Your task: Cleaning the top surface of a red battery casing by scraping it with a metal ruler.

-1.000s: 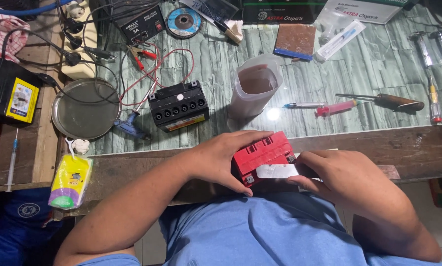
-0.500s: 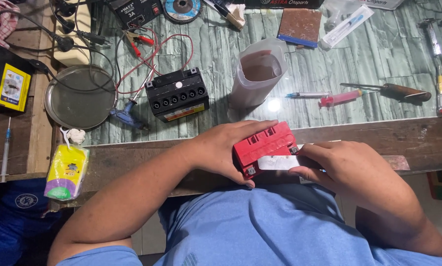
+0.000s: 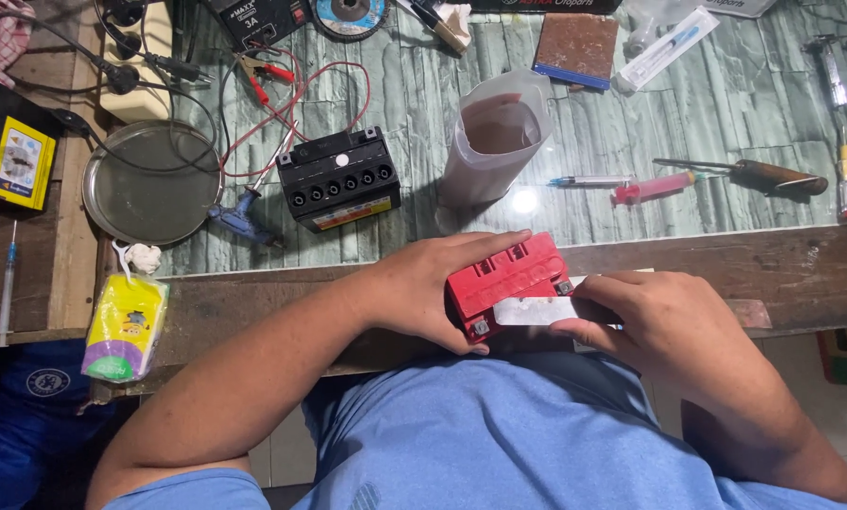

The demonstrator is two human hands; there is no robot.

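Observation:
A small red battery (image 3: pixel 504 279) lies on its side at the wooden front edge of the bench (image 3: pixel 801 269), close to my chest. My left hand (image 3: pixel 423 293) grips it from the left, fingers over its top and thumb under it. My right hand (image 3: pixel 655 316) presses a flat grey-white strip (image 3: pixel 537 310) against the battery's near face, fingertips pinching the strip's right end. A metal terminal shows at each lower corner of the battery.
On the green tabletop: a black battery (image 3: pixel 340 179), a plastic bag of brown liquid (image 3: pixel 492 137), a round metal plate (image 3: pixel 151 181), red clip leads (image 3: pixel 263 71), syringes (image 3: pixel 631 184), a wooden-handled tool (image 3: pixel 773 177). A yellow packet (image 3: pixel 126 326) lies at the left edge.
The view has shifted slightly, with the bench sliding up in the picture. Both hands stay on the red battery, which has tilted a little; the right hand has crept along the strip.

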